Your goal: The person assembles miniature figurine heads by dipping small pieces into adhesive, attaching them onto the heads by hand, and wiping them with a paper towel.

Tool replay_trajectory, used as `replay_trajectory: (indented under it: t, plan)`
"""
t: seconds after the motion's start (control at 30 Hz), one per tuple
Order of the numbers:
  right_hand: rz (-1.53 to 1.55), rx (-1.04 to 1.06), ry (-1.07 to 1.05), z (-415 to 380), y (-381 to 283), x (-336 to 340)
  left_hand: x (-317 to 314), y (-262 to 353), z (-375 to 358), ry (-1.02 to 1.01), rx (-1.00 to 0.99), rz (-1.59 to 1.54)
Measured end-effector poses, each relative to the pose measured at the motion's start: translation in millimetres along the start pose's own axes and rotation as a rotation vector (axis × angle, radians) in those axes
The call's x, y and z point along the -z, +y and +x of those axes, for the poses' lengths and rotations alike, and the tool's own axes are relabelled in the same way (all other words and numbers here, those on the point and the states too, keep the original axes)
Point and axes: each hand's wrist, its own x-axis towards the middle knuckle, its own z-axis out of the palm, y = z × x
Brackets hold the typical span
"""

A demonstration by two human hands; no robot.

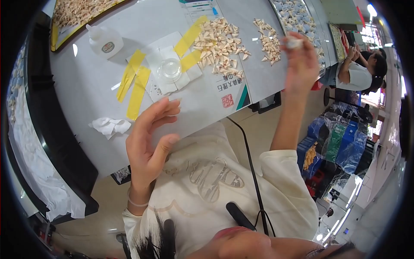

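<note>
At the table's front edge, my left hand (pixel 148 144) is open, thumb apart from the fingers, with nothing in it. My right hand (pixel 302 62) is raised near the table's right side, its fingers closed on a small white object (pixel 294 42) whose details are blurred. Between the hands lie a large pile of small cream wedge-shaped pieces (pixel 220 41) and a smaller pile (pixel 269 43). A clear round dish (pixel 169 70) rests on a white pad (pixel 189 75), with yellow tape strips (pixel 139 93) beside it.
A white bottle (pixel 105 41) stands at the back left, near a tray of pieces (pixel 82 15). Crumpled tissue (pixel 110 126) lies left of my left hand. Another tray (pixel 297 19) holds bluish pieces. A seated person (pixel 360 73) is at the far right, beyond the table.
</note>
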Motion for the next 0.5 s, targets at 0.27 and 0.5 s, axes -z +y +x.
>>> replay_trajectory:
  t: [0.27, 0.5]
  plan:
    - [-1.151, 0.157, -0.056, 57.7, 22.8, 92.1, 2.1, 3.5, -0.3, 0.010, -0.080, 0.191]
    - [-1.486, 0.339, -0.101, 56.5, 25.4, 93.4, 16.2, 58.2, -31.0, 0.020, -0.167, 0.583]
